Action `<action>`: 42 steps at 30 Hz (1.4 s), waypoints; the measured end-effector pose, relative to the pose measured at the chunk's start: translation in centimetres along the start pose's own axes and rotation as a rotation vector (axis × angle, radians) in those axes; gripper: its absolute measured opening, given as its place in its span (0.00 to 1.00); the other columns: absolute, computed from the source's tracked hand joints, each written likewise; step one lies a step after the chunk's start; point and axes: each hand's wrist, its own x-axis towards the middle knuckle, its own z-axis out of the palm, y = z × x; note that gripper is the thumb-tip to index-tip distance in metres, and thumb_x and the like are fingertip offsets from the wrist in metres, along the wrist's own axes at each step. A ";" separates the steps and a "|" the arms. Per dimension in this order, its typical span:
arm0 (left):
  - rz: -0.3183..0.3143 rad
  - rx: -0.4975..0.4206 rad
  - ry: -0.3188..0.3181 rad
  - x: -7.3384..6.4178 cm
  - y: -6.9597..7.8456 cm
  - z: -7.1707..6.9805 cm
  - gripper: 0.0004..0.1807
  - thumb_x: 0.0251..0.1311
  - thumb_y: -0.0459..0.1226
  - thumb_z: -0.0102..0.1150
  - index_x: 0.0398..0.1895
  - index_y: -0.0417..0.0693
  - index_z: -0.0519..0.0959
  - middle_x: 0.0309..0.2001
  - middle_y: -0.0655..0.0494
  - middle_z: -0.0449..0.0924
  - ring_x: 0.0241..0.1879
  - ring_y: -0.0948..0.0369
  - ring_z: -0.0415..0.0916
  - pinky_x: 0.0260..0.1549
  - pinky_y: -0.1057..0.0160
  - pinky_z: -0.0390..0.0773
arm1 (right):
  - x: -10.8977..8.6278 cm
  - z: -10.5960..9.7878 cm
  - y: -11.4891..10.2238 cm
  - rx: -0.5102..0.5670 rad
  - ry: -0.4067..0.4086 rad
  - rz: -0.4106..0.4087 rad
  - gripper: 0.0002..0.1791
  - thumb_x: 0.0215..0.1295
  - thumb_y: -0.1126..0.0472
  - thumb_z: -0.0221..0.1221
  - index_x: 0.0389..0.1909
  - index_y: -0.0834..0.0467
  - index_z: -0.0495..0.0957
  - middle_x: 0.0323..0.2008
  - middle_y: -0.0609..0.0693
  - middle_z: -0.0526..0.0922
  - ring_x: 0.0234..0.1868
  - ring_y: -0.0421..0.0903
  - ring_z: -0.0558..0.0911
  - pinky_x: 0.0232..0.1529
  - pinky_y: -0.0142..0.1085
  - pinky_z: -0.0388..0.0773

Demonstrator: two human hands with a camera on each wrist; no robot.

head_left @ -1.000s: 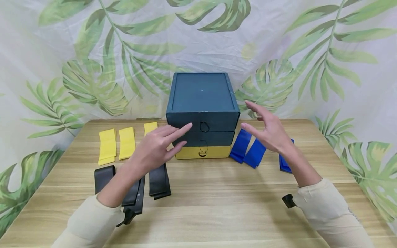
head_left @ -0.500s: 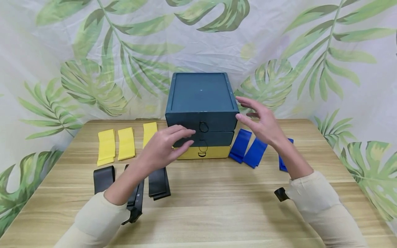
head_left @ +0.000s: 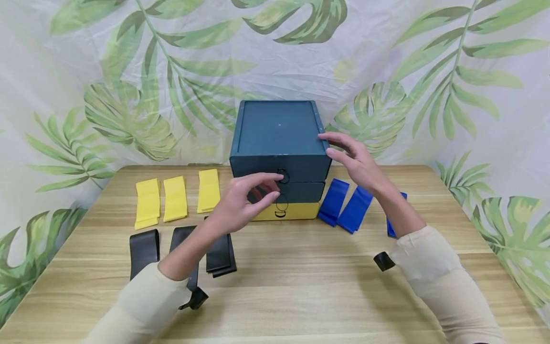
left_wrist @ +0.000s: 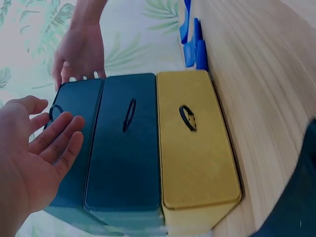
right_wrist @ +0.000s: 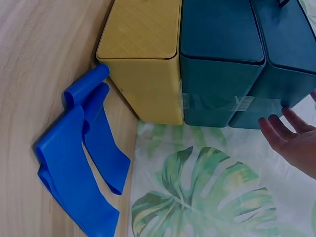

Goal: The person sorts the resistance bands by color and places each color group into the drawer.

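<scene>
A stack of drawers (head_left: 279,126) stands at the middle back, two dark blue-green units above a yellow drawer (left_wrist: 197,158). My left hand (head_left: 240,203) is in front of the top drawer, its index fingertip at the black loop pull (left_wrist: 56,113); thumb and index finger stay apart. Whether that fingertip touches the loop I cannot tell. The fingers of my right hand (head_left: 354,162) rest at the top right edge of the stack, with the thumb by its side. A second loop (left_wrist: 130,114) hangs on the middle drawer, another (left_wrist: 187,118) on the yellow one.
Yellow folded bands (head_left: 147,203) lie on the wooden table (head_left: 301,296) at left, with black folded bands (head_left: 143,251) nearer me. Blue folded bands (head_left: 333,203) lie right of the stack, below my right forearm. A leaf-patterned cloth (head_left: 193,71) hangs behind.
My left hand has moved right, towards the top drawer's loop, its fingers curving more. My right hand has moved left from beside the stack onto its top right edge. The drawers have not moved.
</scene>
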 end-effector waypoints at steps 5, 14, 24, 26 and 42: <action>-0.062 -0.090 -0.003 0.7 0.4 0.9 0.16 0.69 0.31 0.64 0.58 0.37 0.83 0.42 0.49 0.87 0.40 0.55 0.85 0.39 0.59 0.84 | 0.4 0.0 0.4 0.058 0.021 -0.004 0.25 0.78 0.61 0.51 0.72 0.65 0.70 0.75 0.58 0.66 0.77 0.56 0.63 0.76 0.57 0.55; -0.182 -0.248 0.025 1.0 0.4 1.5 0.09 0.72 0.32 0.62 0.49 0.36 0.83 0.36 0.48 0.86 0.35 0.51 0.86 0.32 0.64 0.80 | 0.7 -0.1 1.1 0.078 -0.012 -0.009 0.28 0.74 0.59 0.52 0.73 0.63 0.67 0.79 0.55 0.58 0.79 0.60 0.59 0.74 0.62 0.57; -0.202 -0.263 0.016 1.0 0.1 1.5 0.07 0.73 0.31 0.59 0.46 0.34 0.83 0.38 0.43 0.86 0.36 0.57 0.86 0.37 0.53 0.86 | 1.1 0.0 1.4 0.103 -0.028 -0.065 0.26 0.76 0.61 0.49 0.71 0.67 0.66 0.76 0.60 0.62 0.78 0.61 0.59 0.76 0.60 0.53; -0.198 -0.265 0.018 1.0 0.1 1.5 0.07 0.73 0.30 0.59 0.45 0.33 0.82 0.38 0.43 0.86 0.35 0.56 0.86 0.37 0.54 0.86 | 1.1 0.0 1.3 0.105 -0.031 -0.063 0.26 0.76 0.62 0.48 0.71 0.68 0.66 0.77 0.60 0.60 0.78 0.62 0.59 0.76 0.60 0.54; -0.204 -0.244 0.002 0.7 0.2 1.3 0.06 0.73 0.30 0.59 0.43 0.34 0.82 0.34 0.49 0.85 0.33 0.57 0.83 0.36 0.53 0.85 | 1.2 -0.4 1.4 0.095 -0.100 0.027 0.27 0.76 0.59 0.47 0.72 0.64 0.63 0.82 0.53 0.49 0.79 0.64 0.55 0.73 0.66 0.55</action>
